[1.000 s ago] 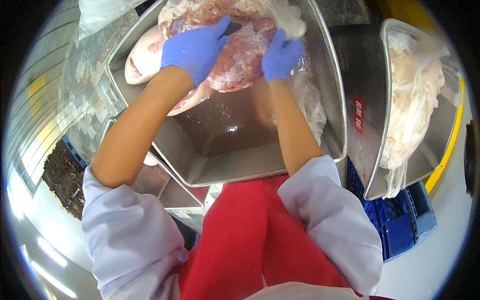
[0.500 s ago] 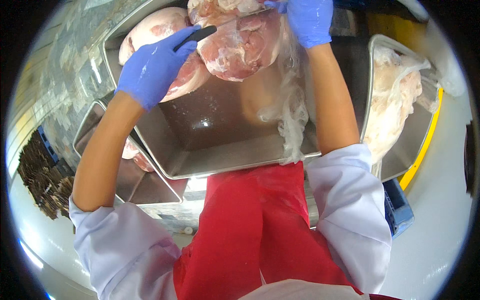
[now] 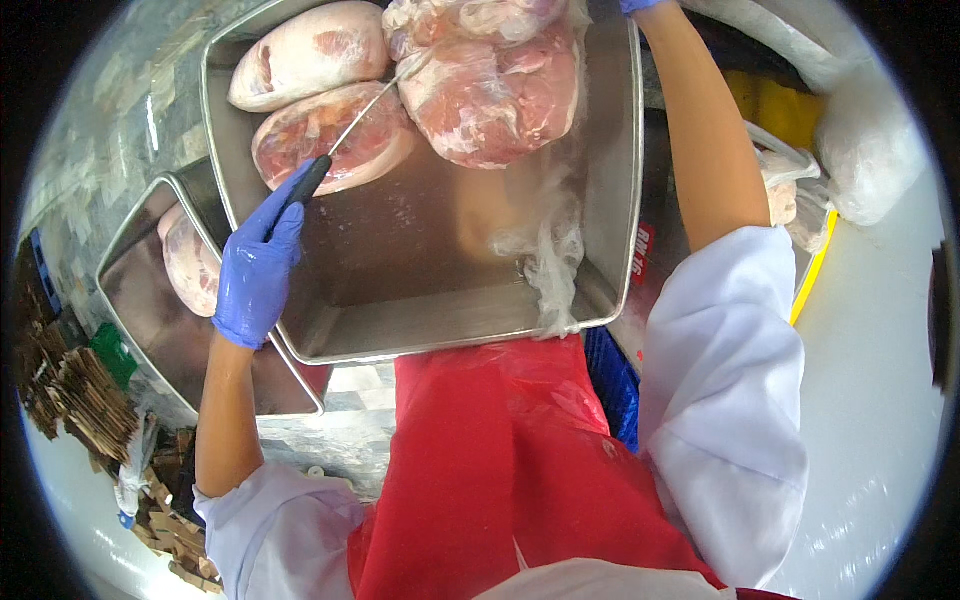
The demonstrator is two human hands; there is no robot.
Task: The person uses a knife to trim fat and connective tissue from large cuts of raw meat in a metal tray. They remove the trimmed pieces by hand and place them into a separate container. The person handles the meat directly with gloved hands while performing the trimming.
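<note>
My left hand (image 3: 257, 268), in a blue glove, is closed around the black handle of a knife (image 3: 316, 176). Its thin blade slants up over a pink cut of meat (image 3: 350, 128) in a metal tub (image 3: 636, 200). Behind that cut lies a pale, skin-covered piece of meat (image 3: 315, 55). To the right sits a larger raw joint of meat (image 3: 495, 100), with pieces under clear film at its far end. My right hand (image 3: 648, 4) is almost wholly cut off by the top edge beyond the tub's far right corner; its fingers are hidden.
Crumpled clear plastic film (image 3: 552, 270) lies along the tub's right inside. A second metal tub (image 3: 150, 340) with meat stands at the left. Stacked cardboard (image 3: 85, 400) is farther left. At the right are a bulging clear plastic bag (image 3: 870, 150) and a blue crate (image 3: 610, 385).
My left hand has moved down and left with the knife, away from the large joint. My right hand has gone up, nearly out of view. The tub at the right is mostly out of sight.
</note>
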